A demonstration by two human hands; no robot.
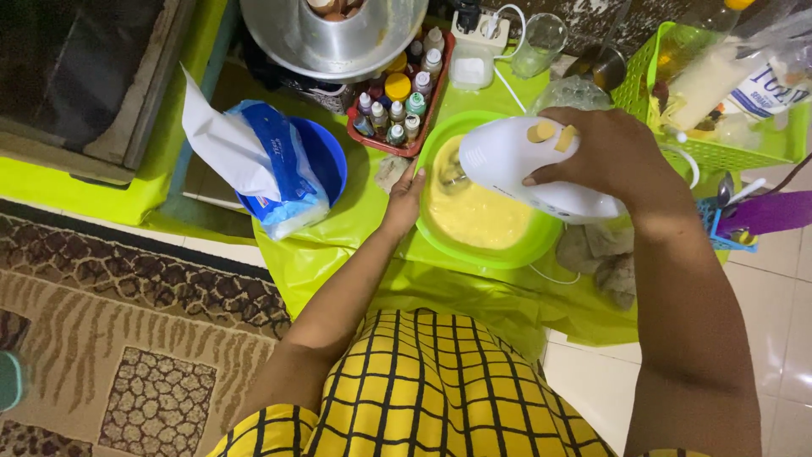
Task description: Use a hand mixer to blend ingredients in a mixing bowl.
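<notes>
My right hand (pixel 613 152) grips the handle of a white electric hand mixer (pixel 516 165). Its beaters dip into pale yellow batter (pixel 474 216) inside a green bowl (pixel 516 254). My left hand (pixel 404 199) rests flat against the bowl's left rim. The bowl stands on a lime green plastic sheet (pixel 338 254) spread on the floor. The beater tips are hidden in the batter.
A blue bowl (pixel 326 152) with a white and blue flour bag stands at the left. A red tray (pixel 397 106) of small colouring bottles, a metal cake tin (pixel 334 38), a glass cup (pixel 539 42) and a green basket (pixel 719 148) ring the back. Patterned carpet (pixel 127 338) lies left.
</notes>
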